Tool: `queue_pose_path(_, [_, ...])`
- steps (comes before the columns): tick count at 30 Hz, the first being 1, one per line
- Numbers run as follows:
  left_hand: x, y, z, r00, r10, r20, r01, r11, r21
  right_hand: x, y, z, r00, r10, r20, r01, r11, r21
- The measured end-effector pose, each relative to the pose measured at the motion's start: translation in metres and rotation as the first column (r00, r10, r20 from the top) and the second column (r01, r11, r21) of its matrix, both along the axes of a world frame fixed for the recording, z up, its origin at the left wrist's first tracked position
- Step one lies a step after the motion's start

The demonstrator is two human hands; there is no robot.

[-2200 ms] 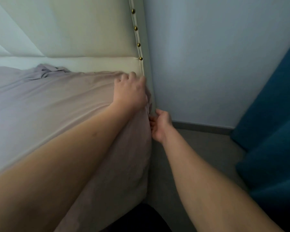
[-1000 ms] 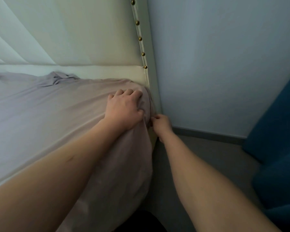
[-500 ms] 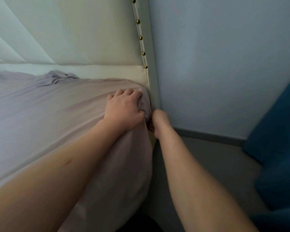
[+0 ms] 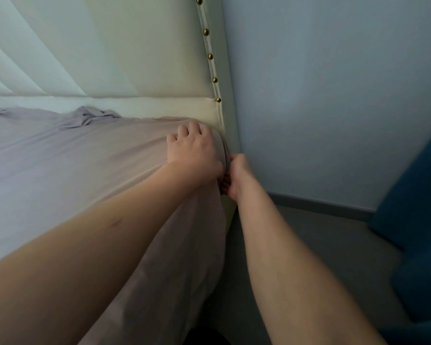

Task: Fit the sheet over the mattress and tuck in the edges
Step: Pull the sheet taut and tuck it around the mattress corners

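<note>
Sheet [image 4: 60, 165], pale lilac, covers the mattress top and drapes down its near side, with a bunched fold lying against the headboard [image 4: 135, 58]. In the head view, the left hand [image 4: 193, 151] presses on the corner by the headboard, fingers [image 4: 184, 131] curled over the cloth, probably to pin it while the corner is worked. The right hand [image 4: 237, 176] sits just beside it at the mattress edge, its fingers clamped on gathered cloth, seemingly to draw the hem down and under. The corner looks unfinished.
</note>
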State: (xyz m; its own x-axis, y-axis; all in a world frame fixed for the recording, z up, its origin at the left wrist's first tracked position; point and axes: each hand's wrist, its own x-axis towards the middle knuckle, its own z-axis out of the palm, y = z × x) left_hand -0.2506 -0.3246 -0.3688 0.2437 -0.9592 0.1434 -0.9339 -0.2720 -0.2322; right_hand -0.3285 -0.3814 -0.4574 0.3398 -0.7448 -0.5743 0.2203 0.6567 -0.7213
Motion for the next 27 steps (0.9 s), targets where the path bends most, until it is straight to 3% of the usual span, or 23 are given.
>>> queue_pose_path(4, [-0.008,-0.009,0.01,0.999,0.005,0.039,-0.007,0.999,0.052,-0.003,-0.003,-0.005,1.0,0.002,-0.004,-0.002,0.997,0.076])
queue_pose_path(7, [-0.013,-0.007,0.027,0.991,-0.093,0.101,0.082,0.991,0.102,0.003,-0.007,-0.021,0.993,-0.049,0.11,0.037,0.993,0.108])
queue_pose_path(11, [-0.001,-0.008,0.046,0.981,-0.157,0.117,0.153,0.987,0.042,0.031,-0.002,-0.04,0.934,-0.083,0.347,0.055,0.995,0.089])
queue_pose_path(15, [0.01,-0.01,0.033,0.982,-0.185,0.042,0.186,0.982,-0.025,0.049,-0.01,-0.042,0.935,-0.078,0.347,0.05,0.995,0.088])
queue_pose_path(18, [0.019,-0.009,0.02,0.983,-0.183,-0.006,0.181,0.977,-0.116,0.038,-0.021,-0.036,0.977,0.19,0.098,-0.195,0.98,0.043])
queue_pose_path(20, [0.02,-0.011,0.013,0.981,-0.192,-0.02,0.187,0.972,-0.143,0.033,-0.045,-0.049,0.921,0.348,-0.178,-0.36,0.932,-0.039])
queue_pose_path(22, [0.018,-0.01,0.001,0.983,-0.184,-0.016,0.18,0.974,-0.138,0.041,-0.1,-0.111,0.736,0.369,-0.567,-0.546,0.819,-0.175])
queue_pose_path(23, [0.018,-0.01,-0.005,0.985,-0.171,-0.019,0.167,0.975,-0.146,0.041,-0.113,-0.129,0.598,0.366,-0.713,-0.637,0.757,-0.145])
queue_pose_path(25, [0.018,-0.009,-0.016,0.989,-0.146,-0.039,0.137,0.976,-0.171,0.021,-0.088,-0.121,0.393,0.309,-0.866,-0.761,0.638,-0.118])
queue_pose_path(27, [0.018,-0.008,-0.02,0.989,-0.139,-0.051,0.129,0.976,-0.176,-0.007,-0.027,-0.073,0.348,0.309,-0.885,-0.814,0.568,-0.122])
